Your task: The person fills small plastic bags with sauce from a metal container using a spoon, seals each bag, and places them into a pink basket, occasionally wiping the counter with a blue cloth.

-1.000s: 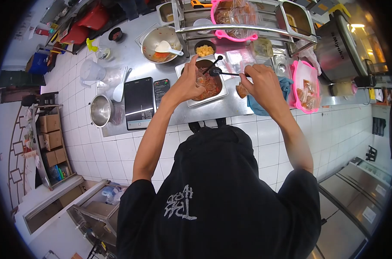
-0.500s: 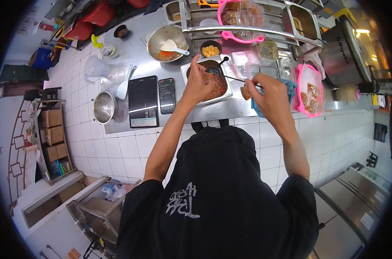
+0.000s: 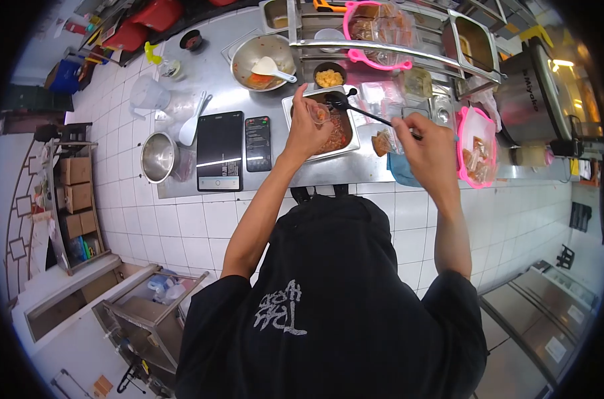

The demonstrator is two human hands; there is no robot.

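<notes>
My left hand (image 3: 306, 130) is closed around a small clear plastic container (image 3: 320, 113) with reddish-brown food in it. Whether that is a cup or a bag is hard to tell. It hovers over a steel pan (image 3: 354, 147) holding chunky red sauce (image 3: 338, 133). In my right hand (image 3: 425, 143) is the handle of a black spoon (image 3: 372, 118). The spoon's bowl is above the pan's far edge, just right of the clear container. Below my right wrist lie a blue cloth (image 3: 402, 171) and a small bag of brown food (image 3: 382, 143).
Left of the pan are a phone (image 3: 258, 143), a tablet (image 3: 220, 149) and a steel bowl (image 3: 159, 157). A mixing bowl (image 3: 242, 63) with a white scoop (image 3: 267, 66) stands behind. Beyond the pan is a black bowl of yellow food (image 3: 328, 78). A pink basket (image 3: 463, 156) sits right; a metal shelf rail (image 3: 395, 46) crosses above.
The spoon's bowl has moved from over the clear container to its right, and my right hand has shifted right and slightly down. My left hand keeps its hold. The view has shifted slightly.
</notes>
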